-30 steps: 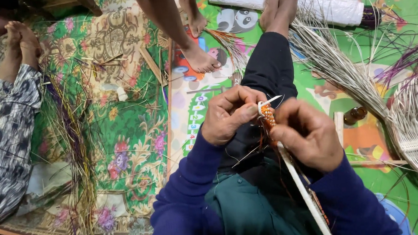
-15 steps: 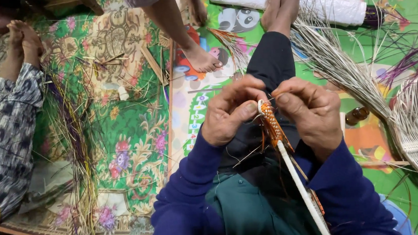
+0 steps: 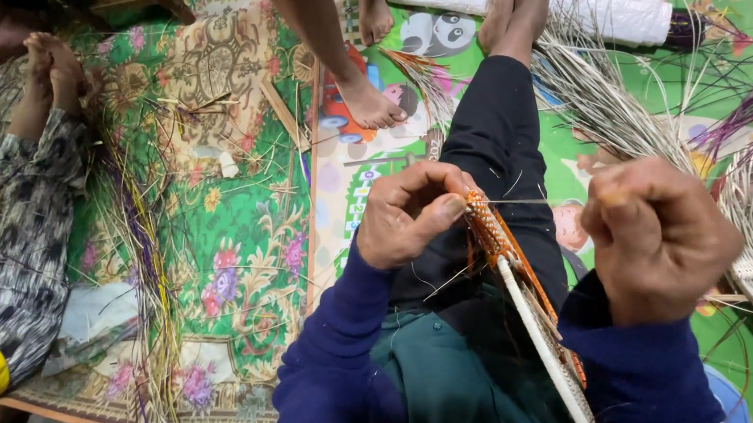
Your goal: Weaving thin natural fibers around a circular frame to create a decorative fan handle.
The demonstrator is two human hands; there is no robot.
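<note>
Right hand [image 3: 661,238] is now pulled out to the side, away from the left, drawing a thin strand [image 3: 519,201] taut; half a second ago the two hands were nearly touching. It is closing into a fist around the strand's end. Left hand [image 3: 412,213] is pinching the orange woven tip [image 3: 488,227] between thumb and fingers, steadying it against the pull. The pale rib [image 3: 539,342] is running down across the lap. Loose straw [image 3: 601,104] is lying on the green mat [image 3: 244,231].

Dark blue long sleeves down to bare hands [image 3: 412,213], teal green top, black trousers, bare feet.
</note>
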